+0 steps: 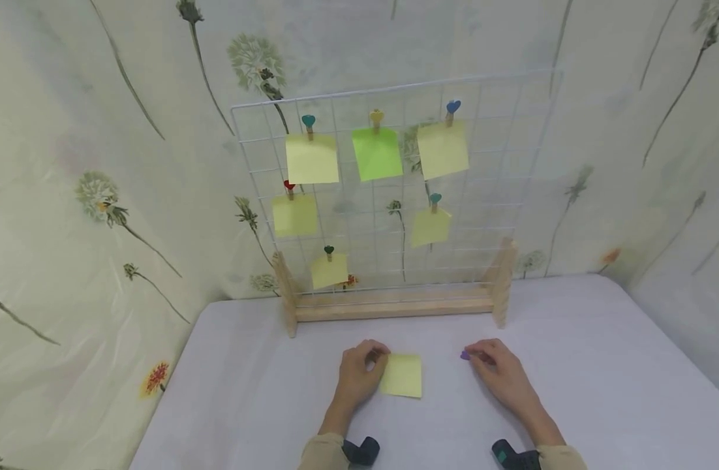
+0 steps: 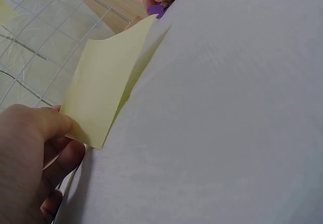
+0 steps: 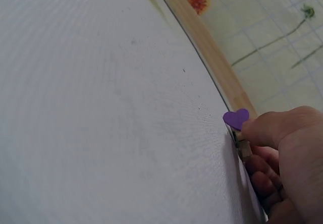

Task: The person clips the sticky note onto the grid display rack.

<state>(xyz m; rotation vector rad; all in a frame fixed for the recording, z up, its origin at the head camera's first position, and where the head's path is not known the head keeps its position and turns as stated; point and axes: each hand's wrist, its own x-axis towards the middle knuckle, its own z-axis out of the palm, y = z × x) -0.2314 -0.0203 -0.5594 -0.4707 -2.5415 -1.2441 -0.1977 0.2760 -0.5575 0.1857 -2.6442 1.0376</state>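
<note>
My left hand (image 1: pixel 357 373) pinches a yellow sticky note (image 1: pixel 404 376) by its left edge, thumb on the near face. In the left wrist view the note (image 2: pixel 108 82) is raised at a slant over the white table. To the right, my right hand (image 1: pixel 500 375) pinches a small wooden clothespin (image 3: pixel 244 148) topped with a purple heart (image 3: pixel 236 118); its fingers hide part of the clothespin. Note and clothespin are apart, with white tabletop between them. Both hands are in front of a white wire grid (image 1: pixel 389 196) on a wooden stand.
Several yellow notes and one green note (image 1: pixel 378 154) hang on the grid from heart-topped clothespins. The stand's wooden base bar (image 1: pixel 395 310) runs along the back of the white table (image 1: pixel 248 391). Behind it hangs a flower-print cloth (image 1: pixel 618 130).
</note>
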